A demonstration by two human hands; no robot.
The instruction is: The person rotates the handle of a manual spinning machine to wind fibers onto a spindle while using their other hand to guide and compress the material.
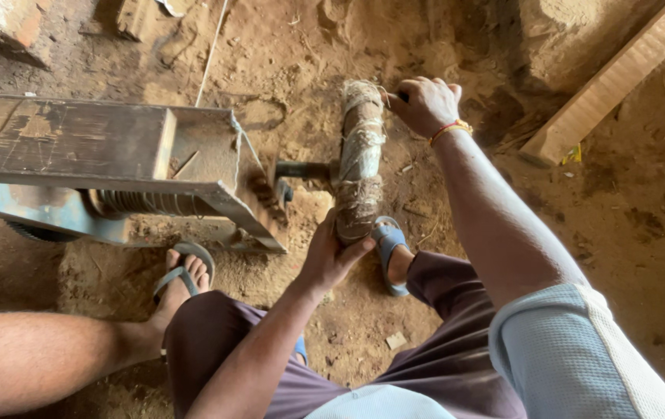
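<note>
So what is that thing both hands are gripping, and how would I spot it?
Start at the grey metal machine standing on the dirt floor; a short dark shaft sticks out of its right end. On that shaft sits a fibre-wrapped handle bar, with the right hand at its far end and the left hand at its near end. Unlike the bare metal beside it, it is bound in pale frayed twine.

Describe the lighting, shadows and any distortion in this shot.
Head view: soft, warm daylight without glare; shadow pools under the metal machine; the left hand and right hand on the fibre-wrapped handle look sharp; wide-angle stretch enlarges the near sleeve.
</note>
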